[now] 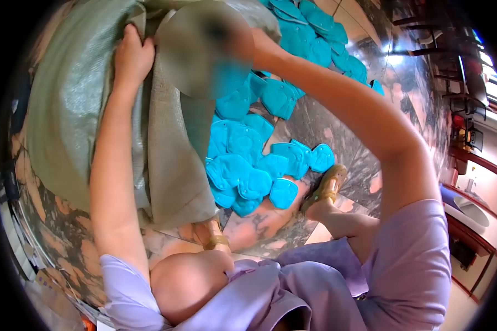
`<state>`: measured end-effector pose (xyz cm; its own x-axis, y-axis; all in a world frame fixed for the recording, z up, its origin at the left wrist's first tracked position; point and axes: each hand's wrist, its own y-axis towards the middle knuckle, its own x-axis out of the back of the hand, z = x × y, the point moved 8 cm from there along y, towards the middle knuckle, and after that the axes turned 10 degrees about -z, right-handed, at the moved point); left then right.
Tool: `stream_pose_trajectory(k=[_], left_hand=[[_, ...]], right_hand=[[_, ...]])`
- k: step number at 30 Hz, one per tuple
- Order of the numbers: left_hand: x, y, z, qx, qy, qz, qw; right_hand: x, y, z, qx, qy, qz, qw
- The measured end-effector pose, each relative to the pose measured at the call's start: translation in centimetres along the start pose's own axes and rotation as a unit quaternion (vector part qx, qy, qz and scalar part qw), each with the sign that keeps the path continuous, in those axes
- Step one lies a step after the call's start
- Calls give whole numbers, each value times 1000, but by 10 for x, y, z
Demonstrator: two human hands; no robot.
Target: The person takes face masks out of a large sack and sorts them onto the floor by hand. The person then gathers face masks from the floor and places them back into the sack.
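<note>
My left hand (132, 54) is closed on the bunched edge of a large grey-green woven sack (66, 110). The sack hangs down in front of me, with one long fold reaching almost to my foot. My right hand (266, 51) is raised at the sack's other side, and a blurred round patch hides its fingers and anything in them. Many flat, rounded turquoise pieces, like folded fabric pads, lie in a heap (243, 138) on the floor just right of the sack. A second turquoise heap (315, 38) spreads farther back.
The floor (359, 149) is polished, patterned stone. My right foot in a tan clog (330, 185) stands beside the nearer heap, and my other foot (220, 234) is below the sack. Dark wooden chairs (453, 77) line the right side, above a counter (469, 212) at the far right.
</note>
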<state>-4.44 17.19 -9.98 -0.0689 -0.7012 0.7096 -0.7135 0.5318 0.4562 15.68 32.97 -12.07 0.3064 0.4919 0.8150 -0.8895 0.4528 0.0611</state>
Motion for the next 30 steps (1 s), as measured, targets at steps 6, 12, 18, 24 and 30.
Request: stream_pose_trajectory(k=[6, 12, 18, 24, 30], left_hand=[[55, -28, -121, -105, 356, 110, 922], [-9, -174, -261, -499, 175, 273, 804], [-4, -434, -229, -635, -147, 454, 607], [-50, -430, -178, -627, -51, 404, 664], [-61, -394, -151, -561, -2, 445, 698]], right_hand=[[57, -228, -109, 42, -158, 132, 978], [47, -407, -218, -267, -182, 151, 934], [-8, -360, -138, -204, -88, 80, 972], [-54, -361, -91, -240, 39, 123, 962], [-101, -333, -81, -315, 217, 72, 921]])
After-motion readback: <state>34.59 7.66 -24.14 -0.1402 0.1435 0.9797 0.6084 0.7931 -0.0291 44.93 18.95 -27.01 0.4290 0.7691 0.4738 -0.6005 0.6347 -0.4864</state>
